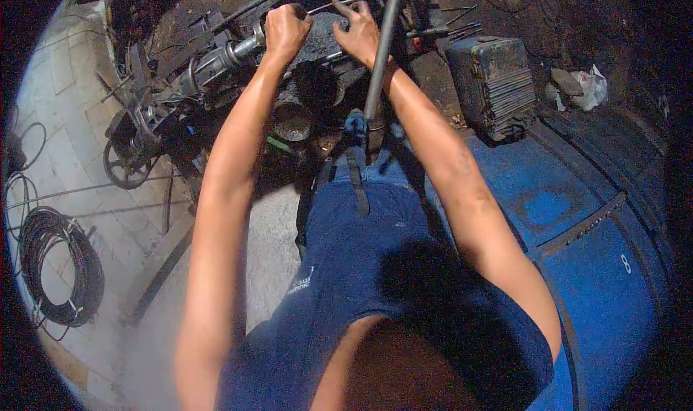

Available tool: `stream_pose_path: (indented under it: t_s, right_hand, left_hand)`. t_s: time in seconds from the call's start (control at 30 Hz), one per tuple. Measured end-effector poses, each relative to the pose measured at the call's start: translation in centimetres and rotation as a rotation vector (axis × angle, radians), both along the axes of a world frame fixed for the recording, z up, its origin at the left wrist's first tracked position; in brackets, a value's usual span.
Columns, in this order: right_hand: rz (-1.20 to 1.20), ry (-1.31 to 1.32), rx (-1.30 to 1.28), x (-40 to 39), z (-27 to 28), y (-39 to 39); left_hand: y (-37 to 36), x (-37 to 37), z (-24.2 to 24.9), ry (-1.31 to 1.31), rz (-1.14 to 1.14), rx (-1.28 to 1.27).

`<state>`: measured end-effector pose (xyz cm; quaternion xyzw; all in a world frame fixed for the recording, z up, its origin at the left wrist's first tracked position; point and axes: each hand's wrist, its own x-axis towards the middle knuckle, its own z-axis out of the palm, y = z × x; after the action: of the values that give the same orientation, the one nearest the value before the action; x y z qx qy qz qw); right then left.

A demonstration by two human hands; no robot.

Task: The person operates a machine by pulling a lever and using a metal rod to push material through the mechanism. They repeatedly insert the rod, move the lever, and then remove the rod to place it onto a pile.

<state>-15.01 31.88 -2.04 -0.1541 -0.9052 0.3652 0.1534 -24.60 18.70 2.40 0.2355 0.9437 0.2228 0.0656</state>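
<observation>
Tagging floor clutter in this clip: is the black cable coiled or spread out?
Coiled: the black cable lies in a thick ring on the pale floor, with thin loose strands straying beyond it.

Left hand (284,32), right hand (358,35), thin rod (325,8) between

2 hands (287,34) (359,35), 1 cbl coil (88,277), 1 handwhl (128,163).
</observation>
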Motion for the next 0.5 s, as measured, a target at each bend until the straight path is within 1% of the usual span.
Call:
stream_pose_path:
  t_s: [0.17, 0.23, 0.27, 0.33, 0.4, 0.43, 0.5]
  right_hand:
    - [0.053, -0.044, 0.039, 0.3, 0.8, 0.3]
    - [0.068, -0.042, 0.064, 0.3, 0.8, 0.3]
    - [0.068, -0.082, 0.092, 0.3, 0.8, 0.3]
    - [0.069, -0.121, 0.119, 0.3, 0.9, 0.2]
    - [0.091, -0.161, 0.216, 0.5, 1.1, 0.2]
    - [0.092, -0.161, 0.215, 0.6, 1.2, 0.2]
    - [0.161, -0.216, 0.314, 0.9, 1.4, 0.3]
  left_hand:
    - [0.0, 0.2, 0.6, -0.027, 0.008, -0.009]
    - [-0.2, -0.1, -0.6, -0.018, -0.002, 0.015]
    - [-0.2, -0.3, -1.1, -0.005, -0.012, 0.039]
    - [-0.2, -0.2, -1.1, -0.006, -0.007, 0.049]
    - [-0.3, -0.2, -1.2, -0.008, -0.001, 0.058]
    - [-0.2, -0.3, -1.3, 0.004, 0.0, 0.055]
    - [-0.2, -0.3, -1.4, 0.016, 0.003, 0.052]
